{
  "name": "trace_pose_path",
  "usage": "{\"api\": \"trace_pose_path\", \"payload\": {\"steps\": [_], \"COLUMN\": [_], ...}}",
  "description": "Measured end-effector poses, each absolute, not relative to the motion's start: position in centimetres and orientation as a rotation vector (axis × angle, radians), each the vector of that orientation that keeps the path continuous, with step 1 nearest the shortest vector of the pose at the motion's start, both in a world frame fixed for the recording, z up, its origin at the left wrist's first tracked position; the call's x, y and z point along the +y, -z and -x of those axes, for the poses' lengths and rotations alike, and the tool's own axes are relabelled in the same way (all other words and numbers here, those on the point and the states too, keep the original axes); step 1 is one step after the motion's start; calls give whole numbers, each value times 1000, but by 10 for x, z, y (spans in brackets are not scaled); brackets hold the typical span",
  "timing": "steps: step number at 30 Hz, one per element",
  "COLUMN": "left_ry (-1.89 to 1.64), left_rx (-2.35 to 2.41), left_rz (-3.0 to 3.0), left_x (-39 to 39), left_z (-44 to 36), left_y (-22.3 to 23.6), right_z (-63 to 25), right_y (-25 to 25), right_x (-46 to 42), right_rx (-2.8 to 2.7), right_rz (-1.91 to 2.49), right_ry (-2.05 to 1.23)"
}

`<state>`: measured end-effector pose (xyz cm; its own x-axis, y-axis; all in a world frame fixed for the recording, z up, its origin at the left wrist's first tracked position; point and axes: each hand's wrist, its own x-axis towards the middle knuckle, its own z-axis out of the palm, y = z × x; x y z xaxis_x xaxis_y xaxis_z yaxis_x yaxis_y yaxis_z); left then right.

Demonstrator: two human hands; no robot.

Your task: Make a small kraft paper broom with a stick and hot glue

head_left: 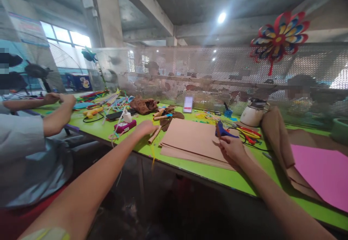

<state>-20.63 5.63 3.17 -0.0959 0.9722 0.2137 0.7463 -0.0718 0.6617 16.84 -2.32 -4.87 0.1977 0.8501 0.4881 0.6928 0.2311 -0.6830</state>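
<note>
My left hand reaches out over the green table, its fingers curled round a rolled brown paper tube. My right hand rests on a stack of brown paper sheets, fingers closed on a blue-handled tool, probably scissors. The sheets lie flat between my two hands.
A co-worker's arms work at the left near coloured sticks and a pink box. A white kettle, rolled brown paper and a pink sheet lie to the right. A mesh screen backs the table; a paper pinwheel hangs above.
</note>
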Motion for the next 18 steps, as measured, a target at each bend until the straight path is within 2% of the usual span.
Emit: {"api": "trace_pose_path", "payload": {"steps": [4, 9, 15, 18], "left_ry": [-787, -765, -923, -1182], "left_rx": [2022, 2145, 2210, 1957], "left_rz": [-1931, -1931, -1910, -1775], "left_x": [59, 58, 37, 18], "left_z": [194, 191, 201, 194], "left_y": [-11, -9, -25, -32], "right_z": [-170, -168, -168, -169], "right_y": [51, 53, 52, 52], "right_x": [-22, -20, -18, -18], "right_rx": [-1564, -1484, -1474, -1475], "right_rz": [1470, 1378, 1373, 1427], "right_ry": [-184, -250, -303, -313]}}
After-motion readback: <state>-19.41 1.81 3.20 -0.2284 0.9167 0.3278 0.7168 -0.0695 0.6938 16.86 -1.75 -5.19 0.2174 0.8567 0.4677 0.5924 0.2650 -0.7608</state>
